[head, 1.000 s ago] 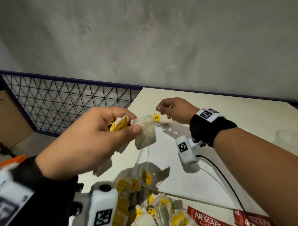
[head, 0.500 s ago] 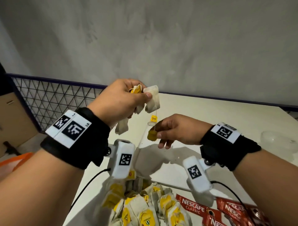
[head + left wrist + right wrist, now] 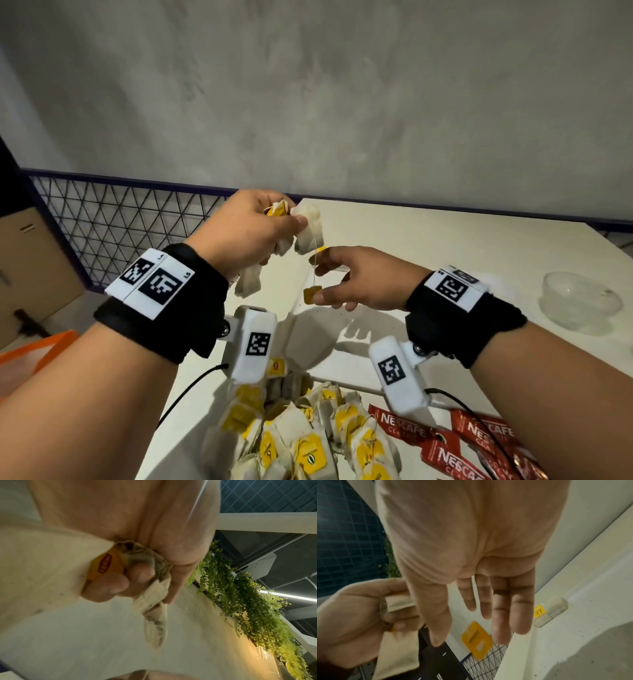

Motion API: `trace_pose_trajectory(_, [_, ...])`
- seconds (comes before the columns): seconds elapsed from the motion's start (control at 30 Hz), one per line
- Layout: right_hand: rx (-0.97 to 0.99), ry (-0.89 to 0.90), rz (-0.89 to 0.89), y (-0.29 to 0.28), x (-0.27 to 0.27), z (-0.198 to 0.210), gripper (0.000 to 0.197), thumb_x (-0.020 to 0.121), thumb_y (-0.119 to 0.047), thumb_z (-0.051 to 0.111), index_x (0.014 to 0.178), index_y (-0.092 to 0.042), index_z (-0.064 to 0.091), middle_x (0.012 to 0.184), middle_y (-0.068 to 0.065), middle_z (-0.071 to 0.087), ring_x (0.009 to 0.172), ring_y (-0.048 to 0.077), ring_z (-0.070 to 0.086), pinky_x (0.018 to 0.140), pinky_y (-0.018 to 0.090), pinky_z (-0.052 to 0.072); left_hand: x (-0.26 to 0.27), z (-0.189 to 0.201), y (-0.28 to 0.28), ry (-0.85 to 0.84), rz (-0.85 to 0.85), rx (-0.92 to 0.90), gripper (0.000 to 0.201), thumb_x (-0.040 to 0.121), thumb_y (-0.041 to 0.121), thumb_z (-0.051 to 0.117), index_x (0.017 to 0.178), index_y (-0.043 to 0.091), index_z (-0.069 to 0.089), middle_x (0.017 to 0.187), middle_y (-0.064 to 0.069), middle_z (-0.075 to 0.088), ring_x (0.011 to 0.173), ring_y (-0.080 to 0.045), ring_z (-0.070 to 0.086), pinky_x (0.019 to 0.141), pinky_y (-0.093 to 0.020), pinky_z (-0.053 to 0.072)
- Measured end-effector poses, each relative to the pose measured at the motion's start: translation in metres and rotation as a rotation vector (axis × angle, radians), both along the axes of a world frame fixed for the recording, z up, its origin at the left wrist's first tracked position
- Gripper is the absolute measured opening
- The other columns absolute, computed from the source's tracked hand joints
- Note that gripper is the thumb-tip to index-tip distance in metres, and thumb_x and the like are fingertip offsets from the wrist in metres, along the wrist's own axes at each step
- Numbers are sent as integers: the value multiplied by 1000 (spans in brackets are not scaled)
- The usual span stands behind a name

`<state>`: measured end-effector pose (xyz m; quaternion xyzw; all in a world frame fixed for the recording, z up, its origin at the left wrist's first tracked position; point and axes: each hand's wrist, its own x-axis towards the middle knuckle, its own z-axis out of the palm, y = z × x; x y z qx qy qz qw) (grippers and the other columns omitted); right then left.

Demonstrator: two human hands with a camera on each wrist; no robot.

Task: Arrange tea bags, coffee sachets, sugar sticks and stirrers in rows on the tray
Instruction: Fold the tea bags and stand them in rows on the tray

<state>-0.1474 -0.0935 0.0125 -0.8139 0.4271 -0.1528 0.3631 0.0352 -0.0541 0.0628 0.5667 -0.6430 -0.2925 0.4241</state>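
The left hand (image 3: 245, 233) is raised above the white table (image 3: 445, 246), fingers curled tight round a bunch of tea bags (image 3: 308, 229); the left wrist view shows a yellow tag with a red Lipton logo (image 3: 106, 566) wedged among them. From one bag a string drops to a yellow tag (image 3: 311, 295) that dangles at the tip of the right thumb; the right hand (image 3: 363, 281) has its fingers straight and spread, gripping nothing. At the near table edge lies a heap of yellow-labelled tea bags (image 3: 308, 442), with red coffee sachets (image 3: 442, 442) printed NESCAFE CLASSIC to their right. One tea bag (image 3: 551, 609) already lies flat on the white tray (image 3: 342, 359). A clear plastic bowl (image 3: 579, 305) sits far right.
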Motion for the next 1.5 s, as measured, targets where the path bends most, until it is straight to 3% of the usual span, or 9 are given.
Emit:
trace_pose_trajectory(0.2, [-20,-67,20,2,5,-7,12,90,-14,63,99,-10,69,78,-7,72,69,12,70,76,33,59,1,14,1,-33,14,-44,16,91,17,64,81,4,64,51,-1,53,43,-13,41,45,-25,36])
trace_pose_trajectory(0.3, [25,-188,-7,10,0,-4,10,93,-9,60,90,-11,69,61,-12,67,60,6,65,69,27,57,4,10,3,-60,16,-31,14,90,16,64,81,5,64,52,-1,54,43,-13,42,46,-24,37])
trace_pose_trajectory(0.5, [-41,-482,-66,21,-6,14,7,88,-7,66,86,-12,68,72,6,60,51,15,54,54,29,48,5,-12,15,-161,-97,128,17,89,17,65,73,11,66,53,-3,55,47,-15,43,48,-26,36])
trace_pose_trajectory(0.67, [-129,-364,-126,26,-6,15,9,84,-7,71,83,-13,65,70,6,58,46,14,51,48,27,46,0,-27,18,-34,-162,156,16,90,16,66,76,8,65,58,-11,53,48,-20,40,48,-26,34])
trace_pose_trajectory(0.9, [-152,-280,-180,20,-9,18,21,79,-16,77,90,-17,59,78,1,65,53,15,53,51,31,47,-5,-25,17,-130,-212,124,17,90,20,67,76,10,66,55,-4,55,51,-17,45,50,-27,38])
trace_pose_trajectory(1.0, [20,-396,-196,15,-14,15,25,84,-19,73,104,-12,61,82,0,63,63,16,56,56,32,48,-8,-20,8,-96,-178,92,18,92,18,65,85,1,65,55,-3,53,48,-15,42,47,-25,37])
trace_pose_trajectory(1.17, [148,-509,-174,-5,-21,12,7,91,-7,61,85,-8,59,76,6,61,59,16,57,52,25,47,-14,-14,-14,-121,-138,61,20,92,22,64,84,4,66,59,-6,57,50,-17,44,49,-26,39])
trace_pose_trajectory(1.27, [156,-507,-247,-31,-29,8,10,93,-6,58,85,-9,53,80,8,59,57,16,57,49,24,48,-10,-19,-31,-286,-73,103,22,91,27,63,77,11,70,60,-3,61,51,-15,48,45,-24,40])
trace_pose_trajectory(1.5, [192,-390,-517,-100,-44,-29,18,95,-2,54,80,-10,48,75,11,55,52,19,58,45,25,52,-2,-54,-64,-1012,-59,357,27,93,32,56,85,13,72,61,6,60,50,-6,51,42,-17,39])
